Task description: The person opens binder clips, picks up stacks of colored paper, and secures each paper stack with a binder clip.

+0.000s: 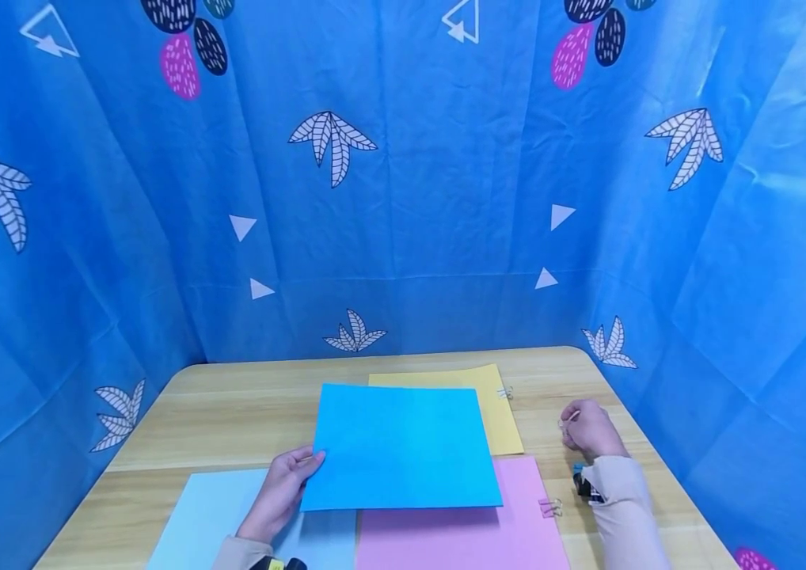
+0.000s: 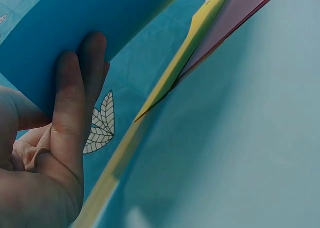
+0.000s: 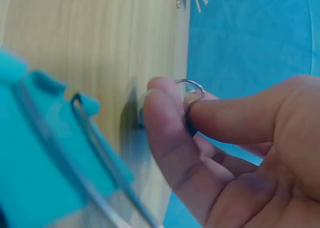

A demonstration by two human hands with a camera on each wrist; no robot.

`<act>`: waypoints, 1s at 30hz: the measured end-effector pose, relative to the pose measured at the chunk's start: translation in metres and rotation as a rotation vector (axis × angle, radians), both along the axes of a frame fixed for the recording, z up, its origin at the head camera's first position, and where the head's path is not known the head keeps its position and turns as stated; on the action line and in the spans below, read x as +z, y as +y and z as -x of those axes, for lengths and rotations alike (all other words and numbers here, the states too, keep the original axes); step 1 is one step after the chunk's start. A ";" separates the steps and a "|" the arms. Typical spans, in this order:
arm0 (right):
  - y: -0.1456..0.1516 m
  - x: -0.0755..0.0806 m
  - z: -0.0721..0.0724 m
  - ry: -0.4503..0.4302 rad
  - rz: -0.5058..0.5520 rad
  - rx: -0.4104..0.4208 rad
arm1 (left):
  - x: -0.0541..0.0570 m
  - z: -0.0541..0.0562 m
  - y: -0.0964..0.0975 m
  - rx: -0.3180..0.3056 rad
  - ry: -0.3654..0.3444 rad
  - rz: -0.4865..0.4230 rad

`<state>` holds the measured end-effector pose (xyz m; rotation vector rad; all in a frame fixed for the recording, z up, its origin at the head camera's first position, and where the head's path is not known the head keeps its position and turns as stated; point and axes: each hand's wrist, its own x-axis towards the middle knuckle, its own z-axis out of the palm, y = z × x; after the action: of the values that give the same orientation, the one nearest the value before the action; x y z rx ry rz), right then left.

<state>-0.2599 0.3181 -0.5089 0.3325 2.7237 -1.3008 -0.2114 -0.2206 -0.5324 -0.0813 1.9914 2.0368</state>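
Note:
A bright blue sheet (image 1: 403, 447) is held up at its left edge by my left hand (image 1: 287, 484), thumb on top and fingers beneath. In the left wrist view those fingers (image 2: 70, 97) lie along the underside of the sheet. At the right of the table my right hand (image 1: 591, 429) pinches a small binder clip between thumb and fingers. The clip's silver wire loop (image 3: 194, 82) sticks out past the fingertips, and most of its dark body is hidden by them. Close to the right wrist is a teal binder clip (image 3: 45, 153) with wire handles.
Under and behind the raised sheet lie a pink sheet (image 1: 460, 546), a light blue sheet (image 1: 196, 514) and a yellow sheet (image 1: 496, 419). Silver clips (image 1: 550, 507) grip the pink sheet's right edge; another clip (image 1: 506, 393) is on the yellow one. A blue patterned curtain (image 1: 403, 237) surrounds the wooden table (image 1: 246, 412).

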 end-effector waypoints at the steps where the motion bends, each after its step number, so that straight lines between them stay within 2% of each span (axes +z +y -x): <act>1: 0.000 -0.001 0.001 0.008 0.027 -0.011 | 0.000 0.000 0.000 0.000 0.003 -0.004; 7: -0.002 -0.009 0.006 0.072 0.214 -0.056 | -0.001 -0.001 0.000 0.004 0.002 -0.017; 10: -0.003 -0.010 0.007 0.078 0.277 -0.064 | -0.001 -0.001 0.000 0.007 0.000 -0.019; 17: -0.005 -0.008 0.007 0.054 0.355 -0.008 | 0.002 -0.001 0.001 0.011 0.002 -0.017; 23: -0.006 -0.003 0.009 0.048 0.364 0.005 | 0.003 0.000 0.002 0.028 -0.006 -0.003; 30: -0.007 -0.001 0.007 0.052 0.309 0.136 | 0.003 -0.001 0.003 0.021 -0.010 -0.015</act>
<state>-0.2670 0.3110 -0.5101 0.0846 2.4779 -1.6760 -0.2104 -0.2177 -0.5289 -0.1087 1.9774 2.0599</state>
